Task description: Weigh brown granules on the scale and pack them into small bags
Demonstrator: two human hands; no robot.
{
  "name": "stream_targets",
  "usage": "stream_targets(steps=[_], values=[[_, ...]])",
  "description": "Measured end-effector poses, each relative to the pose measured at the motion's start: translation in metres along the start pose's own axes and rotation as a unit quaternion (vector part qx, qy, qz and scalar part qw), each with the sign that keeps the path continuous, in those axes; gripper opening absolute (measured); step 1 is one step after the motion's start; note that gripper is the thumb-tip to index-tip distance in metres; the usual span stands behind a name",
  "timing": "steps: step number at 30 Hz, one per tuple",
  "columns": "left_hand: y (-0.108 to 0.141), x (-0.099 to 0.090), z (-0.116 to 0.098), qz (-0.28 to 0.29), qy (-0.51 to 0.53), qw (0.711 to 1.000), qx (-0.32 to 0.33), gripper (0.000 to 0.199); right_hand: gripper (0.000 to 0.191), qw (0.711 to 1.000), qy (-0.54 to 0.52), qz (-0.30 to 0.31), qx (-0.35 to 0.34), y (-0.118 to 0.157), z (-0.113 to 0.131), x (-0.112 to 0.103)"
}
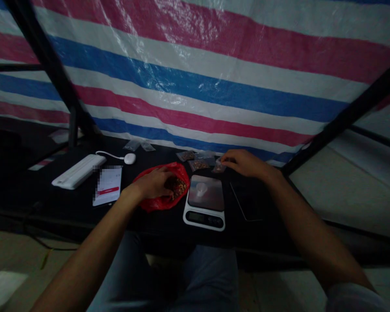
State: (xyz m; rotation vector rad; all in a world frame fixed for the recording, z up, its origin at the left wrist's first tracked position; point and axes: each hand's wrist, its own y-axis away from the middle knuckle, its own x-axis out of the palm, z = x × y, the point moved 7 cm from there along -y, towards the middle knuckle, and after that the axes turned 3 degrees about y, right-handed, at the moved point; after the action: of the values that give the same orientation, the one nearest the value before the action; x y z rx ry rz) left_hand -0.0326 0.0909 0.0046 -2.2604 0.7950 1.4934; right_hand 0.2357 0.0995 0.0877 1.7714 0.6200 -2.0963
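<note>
**Two-Hand Position at the Kitchen Scale**

The left hand [152, 184] rests in the mouth of a red plastic bag [182, 173], with its fingers [166, 182] curved down over a heap of brown pieces [178, 188]. The grip cannot be determined, because the hand hides whether any pieces are held. The right hand [243, 162] forms a narrow pinch on a small clear bag [219, 167], which sits at the fingertips and holds a little brown material.

A kitchen scale [204, 219] stands between the hands, just right of the red plastic bag and nearly touching it. The small clear bag is just beyond the far right corner of the scale. Two filled clear bags [198, 164] lie on the far side of the scale, close to the pinching fingers. Two flat clear bags [139, 145] lie further left, near the far table edge.

The black-covered table [156, 229] has its near edge just in front of the scale. A dark flat slate [247, 201] lies right of the scale, beneath the right hand. Left of the red plastic bag are a notepad [108, 180] with a red pen [108, 190], a white bar-shaped case [78, 171], and a round white device [130, 158] on a cable. A striped tarp [195, 86] hangs along the far edge.
</note>
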Motion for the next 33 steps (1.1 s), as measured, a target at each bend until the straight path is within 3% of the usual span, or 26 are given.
stream_targets(steps=[3, 5, 7, 10, 13, 16, 18, 20, 23, 26, 28, 30, 33], values=[[-0.01, 0.008, -0.006, 0.051, -0.028, 0.998, -0.004, 0.042, 0.021, 0.999, -0.004, 0.041, -0.015, -0.018, -0.008, 0.023], [-0.01, 0.007, -0.01, 0.07, -0.017, 0.997, -0.005, 0.038, 0.021, 0.999, -0.005, 0.033, -0.009, -0.027, -0.008, 0.029], [-0.005, -0.003, -0.011, 0.05, -0.019, 0.999, -0.011, 0.042, 0.022, 1.0, 0.001, -0.017, 0.005, -0.033, -0.001, 0.025], [0.009, -0.029, 0.0, -0.039, -0.092, 0.992, -0.073, 0.042, 0.022, 0.997, -0.024, -0.075, -0.007, -0.034, 0.03, 0.019], [0.025, -0.046, 0.023, -0.08, -0.17, 0.965, -0.185, 0.052, 0.015, 0.998, -0.062, -0.016, -0.007, -0.038, 0.068, 0.033], [0.03, -0.039, 0.044, 0.019, -0.152, 0.951, -0.268, 0.048, 0.02, 0.995, -0.061, 0.079, 0.009, -0.049, 0.091, 0.058], [0.029, -0.035, 0.046, 0.063, -0.126, 0.954, -0.265, 0.036, 0.017, 0.99, -0.067, 0.125, 0.005, -0.059, 0.098, 0.07], [0.027, -0.04, 0.041, 0.06, -0.122, 0.961, -0.243, 0.034, 0.009, 0.987, -0.087, 0.131, -0.013, -0.068, 0.1, 0.072], [0.028, -0.057, 0.032, 0.018, -0.118, 0.969, -0.215, 0.034, 0.01, 0.986, -0.138, 0.084, -0.045, -0.076, 0.099, 0.058], [0.031, -0.072, 0.024, -0.032, -0.095, 0.976, -0.191, 0.032, 0.007, 0.99, -0.138, 0.016, -0.022, -0.078, 0.093, 0.043], [0.031, -0.07, 0.022, -0.035, -0.091, 0.977, -0.189, 0.032, 0.016, 0.994, -0.101, 0.038, 0.004, -0.079, 0.093, 0.052], [0.031, -0.062, 0.023, -0.025, -0.096, 0.975, -0.199, 0.032, 0.02, 0.991, -0.081, 0.102, 0.012, -0.081, 0.098, 0.072], [0.032, -0.052, 0.03, -0.033, -0.088, 0.972, -0.218, 0.036, 0.007, 0.986, -0.102, 0.132, -0.005, -0.086, 0.109, 0.09]])
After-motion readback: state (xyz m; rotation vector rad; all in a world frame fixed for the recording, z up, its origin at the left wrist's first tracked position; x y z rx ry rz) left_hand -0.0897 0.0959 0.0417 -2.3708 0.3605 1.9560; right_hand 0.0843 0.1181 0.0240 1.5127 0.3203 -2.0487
